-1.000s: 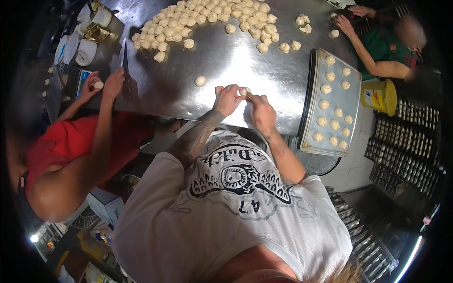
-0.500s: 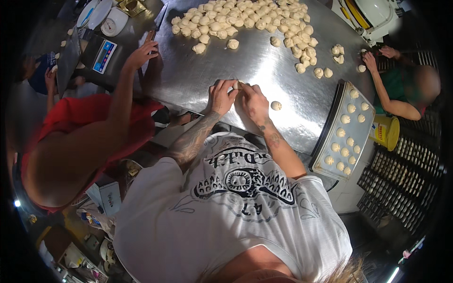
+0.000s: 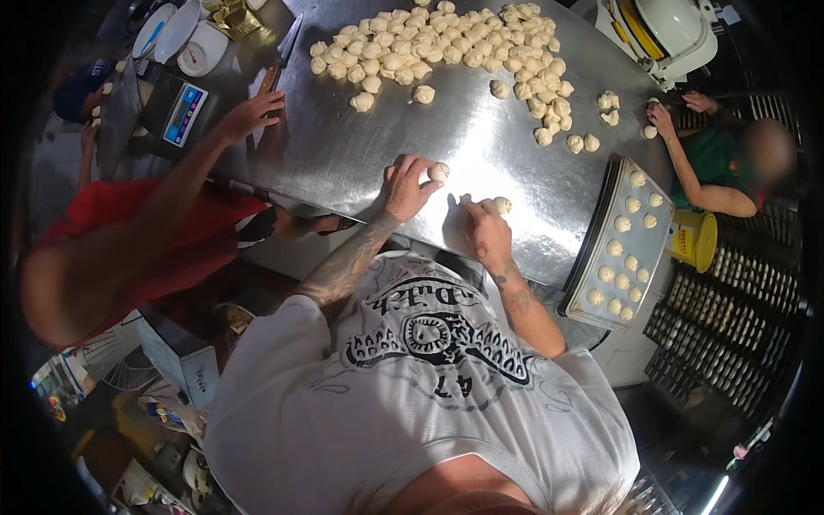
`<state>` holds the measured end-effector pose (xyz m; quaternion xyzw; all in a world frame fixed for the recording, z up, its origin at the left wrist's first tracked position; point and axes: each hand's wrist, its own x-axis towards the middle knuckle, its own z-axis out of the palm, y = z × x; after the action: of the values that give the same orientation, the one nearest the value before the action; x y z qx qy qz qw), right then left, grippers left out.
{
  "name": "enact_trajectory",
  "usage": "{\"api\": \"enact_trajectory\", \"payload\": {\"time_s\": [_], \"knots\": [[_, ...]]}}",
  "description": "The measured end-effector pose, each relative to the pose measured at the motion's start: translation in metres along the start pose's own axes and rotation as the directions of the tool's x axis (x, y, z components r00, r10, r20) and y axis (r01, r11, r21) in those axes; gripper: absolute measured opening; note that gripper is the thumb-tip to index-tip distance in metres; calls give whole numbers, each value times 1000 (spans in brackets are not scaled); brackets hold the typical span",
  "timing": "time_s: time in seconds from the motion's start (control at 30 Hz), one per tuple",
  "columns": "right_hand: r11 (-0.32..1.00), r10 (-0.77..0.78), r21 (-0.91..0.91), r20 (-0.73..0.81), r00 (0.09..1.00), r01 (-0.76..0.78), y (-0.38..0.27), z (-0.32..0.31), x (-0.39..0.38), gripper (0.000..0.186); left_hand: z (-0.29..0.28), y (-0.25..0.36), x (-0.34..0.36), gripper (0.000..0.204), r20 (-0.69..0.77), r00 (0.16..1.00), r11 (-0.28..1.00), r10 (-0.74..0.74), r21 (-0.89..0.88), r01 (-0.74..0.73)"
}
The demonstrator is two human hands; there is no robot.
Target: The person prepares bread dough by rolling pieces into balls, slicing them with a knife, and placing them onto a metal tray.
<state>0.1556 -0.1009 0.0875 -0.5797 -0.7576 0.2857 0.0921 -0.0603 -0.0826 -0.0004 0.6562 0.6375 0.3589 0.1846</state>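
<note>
My left hand (image 3: 407,186) is closed on a pale dough ball (image 3: 439,172), pinched between thumb and fingers just above the steel table (image 3: 360,150). To the right, my right hand (image 3: 487,227) lies low over the table near its front edge, fingers bent and apart, with nothing seen in them. Right beside its knuckles sits a second dough ball (image 3: 503,205); I cannot tell whether they touch. Farther back a big heap of dough pieces (image 3: 455,41) covers the table.
A baking tray (image 3: 592,227) with rows of shaped dough balls stands at the table's right edge. A co-worker's hand (image 3: 251,116) rests near a knife (image 3: 279,60) at left. Another co-worker's hand (image 3: 663,120) handles dough at right, near a yellow bucket (image 3: 693,240).
My hands, together at first, are now apart. The left shows a dough ball in its fingers; the right has moved right and nearer, beside the second ball. The whole view has shifted slightly.
</note>
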Motion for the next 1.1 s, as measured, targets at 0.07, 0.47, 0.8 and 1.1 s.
{"api": "enact_trajectory", "payload": {"time_s": [0.07, 0.47, 0.8, 1.1], "knots": [[999, -39, 35, -59, 998, 41, -5, -5, -6, 46, 1, 2, 0, 40, -9, 1000, 996, 17, -85, -17], [978, 194, 136, -297, 935, -160, 96, -33, -55, 45, -15, 15, 1, 62, 217, 974, 996, -59, -59, 73], [977, -173, 20, -495, 851, 210, 141, 36, 8, 54, 28, 25, -8, 42, 49, 998, 991, 49, -125, -42], [834, 275, 549, -494, 825, 51, 240, -115, -129, 54, 149, 225, -9, 44, 241, 961, 951, 138, -304, -60]]}}
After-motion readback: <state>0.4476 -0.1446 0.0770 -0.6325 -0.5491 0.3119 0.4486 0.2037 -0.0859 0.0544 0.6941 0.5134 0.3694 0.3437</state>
